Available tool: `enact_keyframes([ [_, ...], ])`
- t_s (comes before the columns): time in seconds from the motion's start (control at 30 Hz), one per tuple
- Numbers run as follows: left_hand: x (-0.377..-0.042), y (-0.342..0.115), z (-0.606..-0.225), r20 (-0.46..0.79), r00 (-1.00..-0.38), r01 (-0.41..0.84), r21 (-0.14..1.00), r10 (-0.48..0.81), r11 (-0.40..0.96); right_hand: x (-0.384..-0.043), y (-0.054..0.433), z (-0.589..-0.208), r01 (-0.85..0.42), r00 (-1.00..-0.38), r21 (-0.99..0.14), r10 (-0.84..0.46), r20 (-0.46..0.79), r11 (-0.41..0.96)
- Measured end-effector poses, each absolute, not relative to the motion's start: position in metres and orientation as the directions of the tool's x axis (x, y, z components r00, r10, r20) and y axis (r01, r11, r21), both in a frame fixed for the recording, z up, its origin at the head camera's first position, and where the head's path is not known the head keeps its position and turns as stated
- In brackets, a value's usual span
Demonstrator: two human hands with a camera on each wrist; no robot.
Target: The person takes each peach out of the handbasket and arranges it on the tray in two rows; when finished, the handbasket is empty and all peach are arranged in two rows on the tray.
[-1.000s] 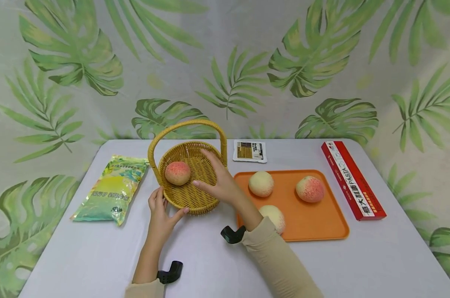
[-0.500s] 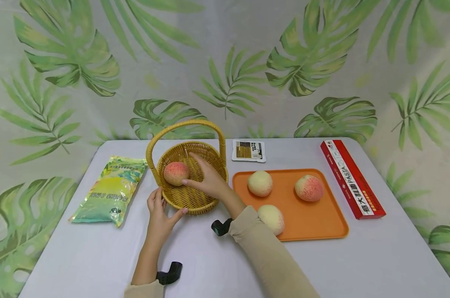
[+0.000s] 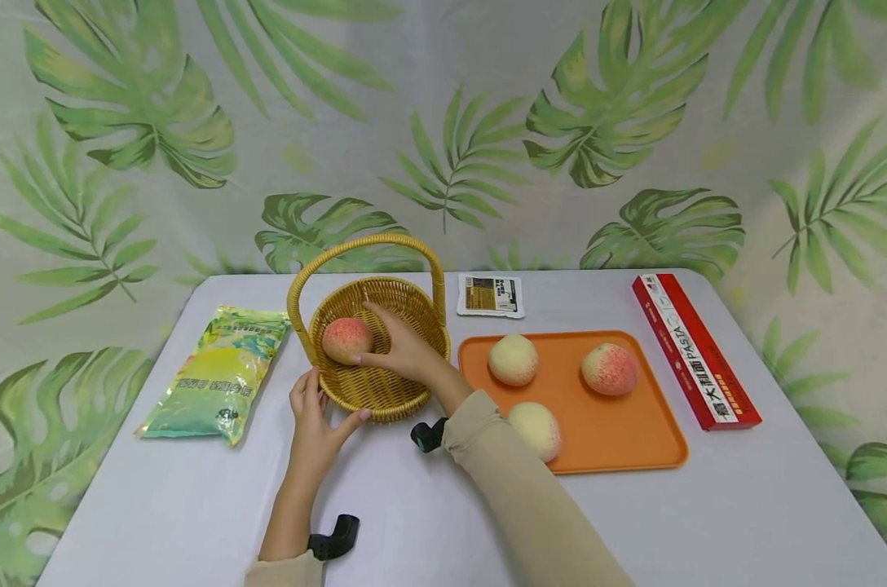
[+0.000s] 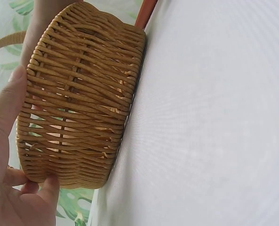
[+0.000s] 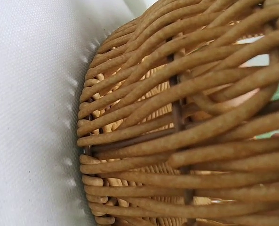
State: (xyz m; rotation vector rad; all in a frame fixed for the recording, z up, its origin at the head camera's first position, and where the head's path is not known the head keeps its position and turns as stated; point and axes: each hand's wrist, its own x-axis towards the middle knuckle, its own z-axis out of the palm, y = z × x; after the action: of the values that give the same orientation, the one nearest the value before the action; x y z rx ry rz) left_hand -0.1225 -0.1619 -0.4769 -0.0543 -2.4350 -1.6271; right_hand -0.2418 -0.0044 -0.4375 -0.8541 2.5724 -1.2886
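A yellow-brown wicker basket (image 3: 392,399) with a tall arched handle stands at the left middle of the table. One pink-and-cream peach (image 3: 347,341) lies inside it, against the left wall. My left hand (image 3: 319,424) holds the basket's near-left side, thumb at the rim and fingers curled against the weave (image 4: 78,103), as the left wrist view shows. Reaching into the basket, my right hand (image 3: 407,350) has its thumb at the peach's lower right edge and its fingers spread beyond it. In the right wrist view, wicker (image 5: 186,132) hides that hand.
An orange tray (image 3: 612,444) right of the basket bears a pink peach (image 3: 610,369) and two pale peaches (image 3: 513,359). A red pasta box (image 3: 696,350) lies at the right. Left lies a green-yellow bag (image 3: 219,371); a small white packet (image 3: 491,295) is at the back.
My right hand has moved left inside the basket, bringing its thumb up to the peach. The left hand keeps its hold, and the peach stays in place.
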Motion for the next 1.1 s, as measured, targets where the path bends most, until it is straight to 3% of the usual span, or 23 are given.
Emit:
enact_keyframes([
  [0.37, -0.123, -0.161, -0.477, 0.197, -0.977, 0.15, 0.908, -0.083, 0.39, -0.246, -0.012, -0.443, -0.362, -0.835, -0.789, -0.549, 0.037, 0.497],
  [0.8, -0.123, -0.161, -0.477, 0.162, -0.983, 0.117, 0.914, -0.083, 0.389, -0.249, -0.016, -0.444, -0.273, -0.812, -0.863, -0.582, -0.03, 0.425],
  [1.1, -0.123, -0.161, -0.476, 0.167, -0.982, 0.122, 0.916, -0.088, 0.382, -0.248, -0.022, -0.445, -0.3, -0.822, -0.832, -0.57, -0.023, 0.466],
])
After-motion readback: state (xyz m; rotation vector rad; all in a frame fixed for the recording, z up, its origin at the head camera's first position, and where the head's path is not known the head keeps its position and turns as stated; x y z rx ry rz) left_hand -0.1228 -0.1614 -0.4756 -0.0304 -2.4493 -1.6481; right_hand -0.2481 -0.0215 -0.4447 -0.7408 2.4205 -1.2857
